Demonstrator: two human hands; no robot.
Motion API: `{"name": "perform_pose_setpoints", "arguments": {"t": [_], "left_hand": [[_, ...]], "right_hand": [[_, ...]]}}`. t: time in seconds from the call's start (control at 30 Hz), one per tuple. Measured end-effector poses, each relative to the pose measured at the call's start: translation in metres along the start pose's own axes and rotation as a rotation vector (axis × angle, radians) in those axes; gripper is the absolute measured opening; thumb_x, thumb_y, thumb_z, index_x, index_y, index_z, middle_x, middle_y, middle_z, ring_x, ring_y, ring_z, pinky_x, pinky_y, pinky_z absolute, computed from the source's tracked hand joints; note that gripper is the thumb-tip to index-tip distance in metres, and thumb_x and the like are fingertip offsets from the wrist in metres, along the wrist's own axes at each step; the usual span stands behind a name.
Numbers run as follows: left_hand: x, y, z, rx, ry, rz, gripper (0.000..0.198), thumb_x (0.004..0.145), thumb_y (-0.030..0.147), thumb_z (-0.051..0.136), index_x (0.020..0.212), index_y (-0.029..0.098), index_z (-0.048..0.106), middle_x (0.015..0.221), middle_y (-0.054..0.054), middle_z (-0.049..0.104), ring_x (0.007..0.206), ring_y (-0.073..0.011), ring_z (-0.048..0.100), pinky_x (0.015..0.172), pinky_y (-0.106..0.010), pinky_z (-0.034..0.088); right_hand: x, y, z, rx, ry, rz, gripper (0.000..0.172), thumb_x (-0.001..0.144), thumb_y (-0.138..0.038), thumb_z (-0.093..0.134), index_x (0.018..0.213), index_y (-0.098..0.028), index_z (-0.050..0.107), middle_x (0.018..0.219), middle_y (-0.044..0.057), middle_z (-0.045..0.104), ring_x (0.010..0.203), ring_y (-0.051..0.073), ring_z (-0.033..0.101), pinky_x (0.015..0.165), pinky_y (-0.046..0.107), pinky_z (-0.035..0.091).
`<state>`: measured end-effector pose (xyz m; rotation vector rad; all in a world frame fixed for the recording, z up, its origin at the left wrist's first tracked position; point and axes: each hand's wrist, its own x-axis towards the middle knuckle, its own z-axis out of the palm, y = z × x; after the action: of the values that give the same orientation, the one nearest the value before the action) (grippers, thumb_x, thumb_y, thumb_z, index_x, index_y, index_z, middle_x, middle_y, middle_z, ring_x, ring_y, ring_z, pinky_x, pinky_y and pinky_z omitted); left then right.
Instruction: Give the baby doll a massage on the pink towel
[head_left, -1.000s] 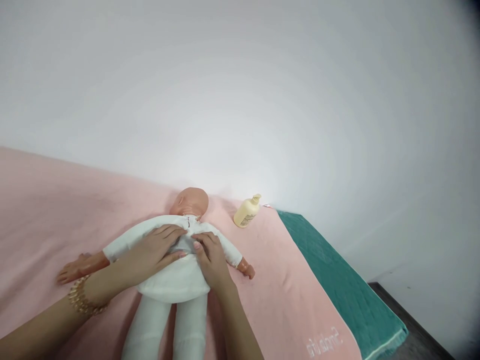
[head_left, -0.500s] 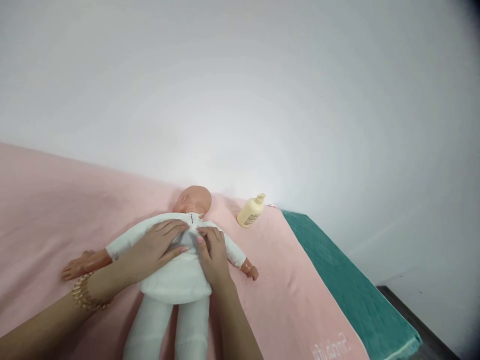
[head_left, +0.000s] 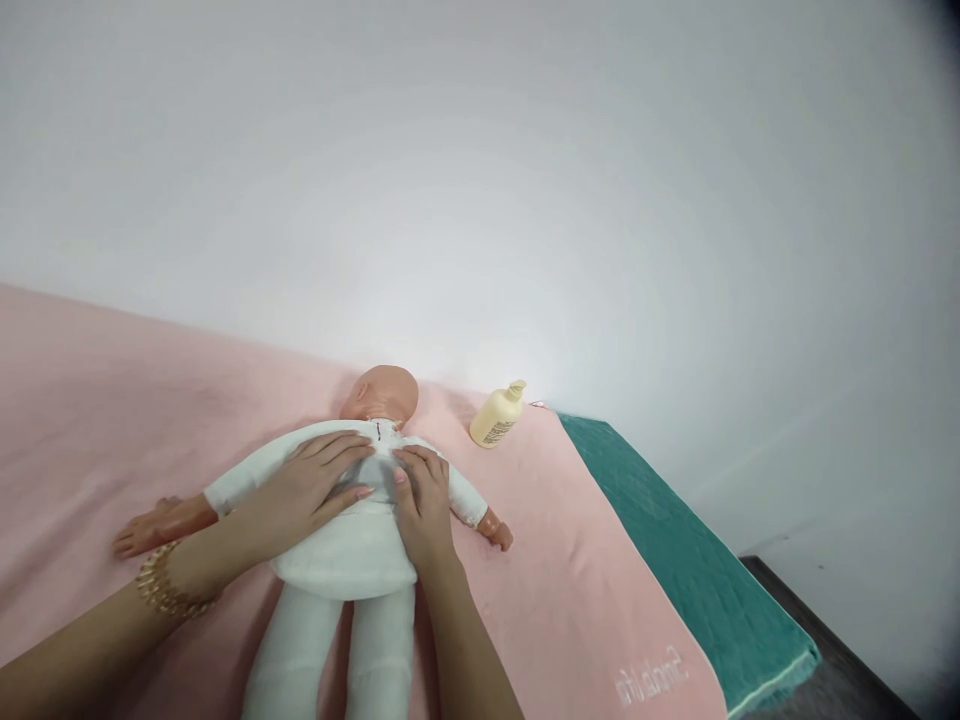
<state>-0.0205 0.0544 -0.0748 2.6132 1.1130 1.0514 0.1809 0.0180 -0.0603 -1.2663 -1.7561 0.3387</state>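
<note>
A baby doll (head_left: 345, 548) with a white cloth body lies face down, its bald head toward the wall and its arms spread to both sides. My left hand (head_left: 319, 487) rests flat on the left of the doll's upper back, fingers stretched out. Opposite it, my right hand (head_left: 422, 500) lies on the right of the back, its fingers extended and touching the cloth. Between the two hands a greyish patch shows on the white fabric. A dark stitch mark sits just below the neck. A gold beaded bracelet (head_left: 166, 585) circles my left wrist.
A pale yellow pump bottle (head_left: 496, 416) stands right of the doll's head. Under everything spreads a pink towel (head_left: 570, 590) with white lettering near its front corner. A green cloth (head_left: 675, 540) shows along the right edge, and a pale wall (head_left: 480, 180) rises behind.
The whole view has shifted slightly, so the doll, bottle and towel sit a little higher and further left. Both hands stay on the doll's back in nearly the same place.
</note>
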Motion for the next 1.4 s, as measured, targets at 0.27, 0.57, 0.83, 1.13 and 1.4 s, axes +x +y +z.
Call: {"name": "perform_pose_setpoints", "arguments": {"t": [0.27,0.57,0.83,1.13,1.4], "left_hand": [[-0.001,-0.006,0.005,0.068,-0.025,0.025,0.055,0.103,0.058,0.035,0.137,0.020,0.057,0.141,-0.008,0.058,0.136,-0.0273,0.046,0.118,-0.048,0.030],[-0.003,-0.006,0.006,0.069,-0.031,0.015,0.056,0.103,0.057,0.036,0.140,0.020,0.055,0.144,-0.009,0.056,0.138,-0.0277,0.044,0.119,-0.049,0.029],[-0.004,-0.012,0.012,0.091,-0.019,0.024,0.059,0.103,0.057,0.035,0.144,0.018,0.052,0.147,-0.009,0.053,0.143,-0.0272,0.039,0.121,-0.047,0.026],[-0.005,-0.010,0.011,0.107,-0.023,0.013,0.060,0.103,0.055,0.033,0.146,0.017,0.048,0.150,-0.009,0.049,0.146,-0.0279,0.033,0.121,-0.047,0.023],[-0.006,-0.014,0.011,0.080,-0.031,0.004,0.061,0.101,0.054,0.036,0.146,0.015,0.047,0.151,-0.012,0.048,0.148,-0.0297,0.029,0.121,-0.051,0.022]], "right_hand": [[0.002,0.001,0.001,-0.023,-0.050,0.018,0.034,0.102,-0.035,0.044,0.118,-0.021,0.070,0.120,0.009,0.069,0.117,0.025,0.055,0.104,0.044,0.040],[0.001,0.001,0.002,-0.044,-0.054,0.005,0.033,0.101,-0.035,0.046,0.120,-0.021,0.069,0.122,0.008,0.068,0.118,0.024,0.054,0.105,0.043,0.039],[0.002,-0.001,0.002,-0.083,-0.125,0.026,0.034,0.101,-0.035,0.047,0.128,-0.024,0.064,0.131,0.005,0.065,0.124,0.026,0.051,0.108,0.045,0.036],[0.002,0.001,0.002,-0.075,-0.116,0.019,0.038,0.102,-0.041,0.045,0.132,-0.025,0.062,0.136,0.005,0.063,0.127,0.025,0.050,0.111,0.045,0.035],[0.004,0.005,0.003,-0.065,-0.137,0.044,0.039,0.102,-0.041,0.044,0.132,-0.026,0.062,0.136,0.004,0.063,0.128,0.026,0.050,0.112,0.046,0.036]]}}
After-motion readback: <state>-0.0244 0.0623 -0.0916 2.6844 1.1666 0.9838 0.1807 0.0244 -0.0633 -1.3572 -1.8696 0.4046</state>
